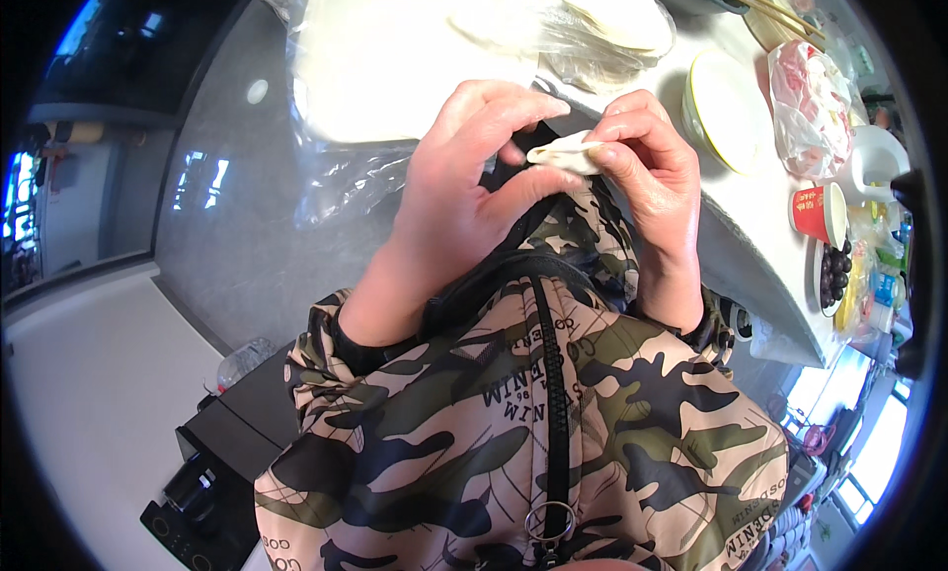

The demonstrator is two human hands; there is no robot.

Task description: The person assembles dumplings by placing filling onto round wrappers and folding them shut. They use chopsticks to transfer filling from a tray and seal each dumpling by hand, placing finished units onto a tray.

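A small folded piece of white dough (pixel 566 154) is pinched between the thumb and fingers of my right hand (pixel 648 149), over the gap before my body. My left hand (pixel 474 163) curves around its other end, thumb along the lower edge and fingers raised apart above it; whether the thumb bears on the dough is hard to tell. Beyond the hands lies a white board (pixel 370 74) in clear plastic, very bright in the light. Pale round sheets in a clear plastic bag (pixel 618 15) lie at its right.
On the counter (pixel 748 215) at right stand a yellow-rimmed bowl (pixel 722 112), a plastic bag with red and white contents (pixel 811 112), a red paper cup (pixel 815 214) and a dish of dark round fruit (pixel 835 275). Chopsticks (pixel 763 8) lie across a dark container at the top right.
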